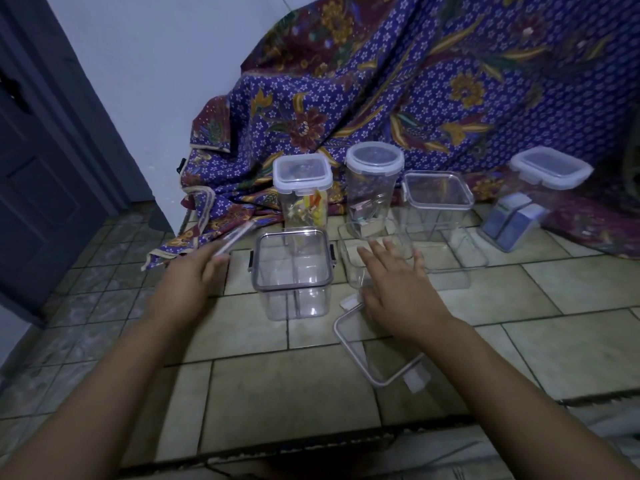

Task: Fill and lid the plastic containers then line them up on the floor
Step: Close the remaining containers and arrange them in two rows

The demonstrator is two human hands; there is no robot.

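**Head view: both hands reaching in, lids and boxes half sorted**

Left hand (194, 271) is at a thin clear item (232, 241) by the cloth (381, 98); blurred, so can't tell if the fingers pinch it or just touch. Right hand (398, 282) is spread flat, holding nothing, over an unlidded clear box (360, 251), with a loose lid (377, 348) on the floor (277, 393) just under the wrist.

Step, my read: lid the open box.
- Steady the box with one hand first; light empty plastic should skid on tile.
- Seat the lid square, press corners, then snap the clips.
- Check contents first; it looks empty.

Front box (292, 271) is lidded, looks empty. Back row: square jar (302, 188) with yellow bits, round jar (374, 181), another square box (438, 199), a tilted box (530, 202) with blue packs.

Writing/brands: none readable.
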